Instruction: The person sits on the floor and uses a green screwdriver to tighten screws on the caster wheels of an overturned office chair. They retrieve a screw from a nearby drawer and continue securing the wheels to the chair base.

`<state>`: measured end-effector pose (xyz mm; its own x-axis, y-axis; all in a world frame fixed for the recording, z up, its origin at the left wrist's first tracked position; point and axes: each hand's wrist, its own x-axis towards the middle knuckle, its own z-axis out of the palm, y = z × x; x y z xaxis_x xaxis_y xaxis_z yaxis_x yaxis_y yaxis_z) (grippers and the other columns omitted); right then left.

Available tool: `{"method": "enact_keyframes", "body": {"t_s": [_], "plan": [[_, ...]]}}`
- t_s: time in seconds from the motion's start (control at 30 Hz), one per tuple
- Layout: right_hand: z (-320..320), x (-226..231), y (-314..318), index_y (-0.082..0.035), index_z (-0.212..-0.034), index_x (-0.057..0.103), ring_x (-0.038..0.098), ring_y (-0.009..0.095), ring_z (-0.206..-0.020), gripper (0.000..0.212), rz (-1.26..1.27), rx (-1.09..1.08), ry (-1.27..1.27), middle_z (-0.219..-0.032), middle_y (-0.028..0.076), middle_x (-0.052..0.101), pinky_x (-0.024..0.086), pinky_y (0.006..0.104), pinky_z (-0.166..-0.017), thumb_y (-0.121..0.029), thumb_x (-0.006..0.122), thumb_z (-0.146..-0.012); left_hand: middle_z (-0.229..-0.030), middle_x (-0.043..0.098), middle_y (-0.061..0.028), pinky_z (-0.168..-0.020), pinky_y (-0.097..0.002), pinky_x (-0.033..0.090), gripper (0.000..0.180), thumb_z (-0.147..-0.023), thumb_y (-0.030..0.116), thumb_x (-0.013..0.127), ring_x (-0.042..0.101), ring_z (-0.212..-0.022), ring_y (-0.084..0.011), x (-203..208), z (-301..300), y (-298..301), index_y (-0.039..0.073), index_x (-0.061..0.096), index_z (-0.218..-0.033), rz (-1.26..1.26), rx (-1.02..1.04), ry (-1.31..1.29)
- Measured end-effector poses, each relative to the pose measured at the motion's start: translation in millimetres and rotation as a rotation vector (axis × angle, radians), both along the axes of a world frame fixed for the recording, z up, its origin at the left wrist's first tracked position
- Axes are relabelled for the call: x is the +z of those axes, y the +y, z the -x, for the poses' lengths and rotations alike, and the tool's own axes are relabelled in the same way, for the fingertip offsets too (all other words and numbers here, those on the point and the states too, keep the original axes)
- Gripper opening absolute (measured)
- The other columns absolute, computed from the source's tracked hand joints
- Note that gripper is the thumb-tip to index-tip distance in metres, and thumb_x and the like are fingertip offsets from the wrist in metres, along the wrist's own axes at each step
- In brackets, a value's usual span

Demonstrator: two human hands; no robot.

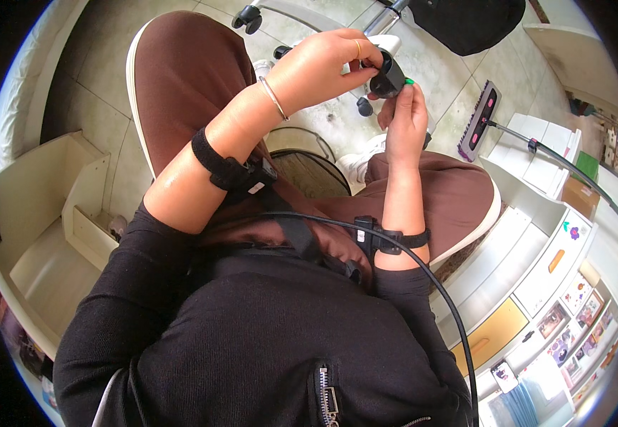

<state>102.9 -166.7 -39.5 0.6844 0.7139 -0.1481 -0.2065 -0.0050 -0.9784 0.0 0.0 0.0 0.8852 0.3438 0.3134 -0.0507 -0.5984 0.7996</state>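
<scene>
A black, rounded hollow part (387, 80) is held up in front of me, between both hands, over the white leg of a chair base. My left hand (334, 64), with a ring and a bracelet, is closed on its upper left side, fingertips at its opening. From below right, my right hand (404, 124) pinches at its lower edge. A small bright green piece (410, 82) shows at the right fingertips, touching the black part. What kind of part it is, I cannot tell. The other right fingers curl partly out of sight behind it.
Black casters (249, 19) sit on the chair base beyond my hands. A black seat or backrest (469, 25) is at the top. A flat mop (481, 121) stands at right, near white drawers (554, 267). A cream cabinet (46, 235) is at left. A black cable (444, 285) crosses my lap.
</scene>
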Motion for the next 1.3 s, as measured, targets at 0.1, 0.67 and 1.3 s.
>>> {"method": "enact_keyframes", "body": {"t_s": [0.1, 0.67, 1.3], "plan": [[6, 2, 4, -0.006, -0.119, 0.053, 0.038, 0.001, -0.052, 0.035, -0.014, -0.035, -0.034, -0.079, 0.004, 0.065, 0.030, 0.0166, -0.046, -0.035, 0.054, -0.099, -0.088, 0.065, -0.0089, -0.069, -0.0303, 0.053, 0.014, -0.081, 0.009, 0.069, 0.066, -0.077, -0.0212, -1, 0, 3, 0.003, 0.066, -0.093, -0.015, -0.002, -0.014], [18, -13, -4, -0.006, -0.102, 0.052, 0.045, 0.010, -0.058, 0.037, 0.184, -0.030, 0.121, -0.078, 0.001, 0.052, 0.040, 0.0250, -0.054, -0.042, 0.040, -0.101, -0.084, 0.066, -0.0015, -0.073, -0.0221, 0.050, 0.017, -0.094, 0.013, 0.062, 0.063, -0.077, -0.0075, -13, 1, 5, -0.001, 0.064, -0.102, 0.577, -0.021, 0.177], [46, -9, 14, -0.010, -0.080, 0.048, 0.037, 0.007, -0.054, 0.019, 0.207, 0.066, 0.189, -0.065, -0.002, 0.044, 0.032, 0.0240, -0.050, -0.013, 0.064, -0.089, -0.074, 0.066, -0.0004, -0.062, -0.0230, 0.047, 0.018, -0.090, 0.021, 0.068, 0.058, -0.067, -0.0071, -17, -1, 4, 0.003, 0.068, -0.091, 0.332, 0.054, 0.125]]}}
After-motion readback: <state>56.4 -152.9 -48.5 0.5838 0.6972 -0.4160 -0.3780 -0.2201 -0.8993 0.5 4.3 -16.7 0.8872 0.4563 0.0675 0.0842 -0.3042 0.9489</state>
